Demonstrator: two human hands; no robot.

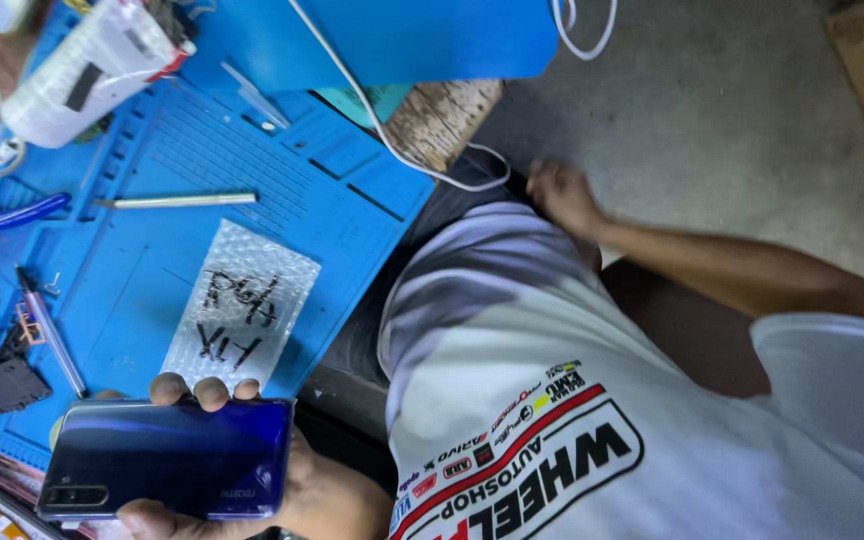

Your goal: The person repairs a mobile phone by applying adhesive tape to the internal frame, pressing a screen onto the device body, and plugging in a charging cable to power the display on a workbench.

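Phone (164,455) first: a dark blue smartphone, back cover facing up and looking closed and whole, lies across my left hand (282,490), thumb and fingertips (210,390) wrapped round its long edges, held just over the near edge of the bench (447,115). Judging by that, the handset seems assembled, yet a small dark loose part (0,385) and tweezers (49,330) sit on the blue work mat (352,190), so I would not call things finished. My right hand (564,195) hangs off by my knee, away from the bench; I cannot tell whether it grips anything. On the mat just beyond the phone lies a clear bubble-wrap pouch (244,305) with black handwriting, rectangular, tilted. Top left sits a white padded packet (82,70) with a dark label and red edge.
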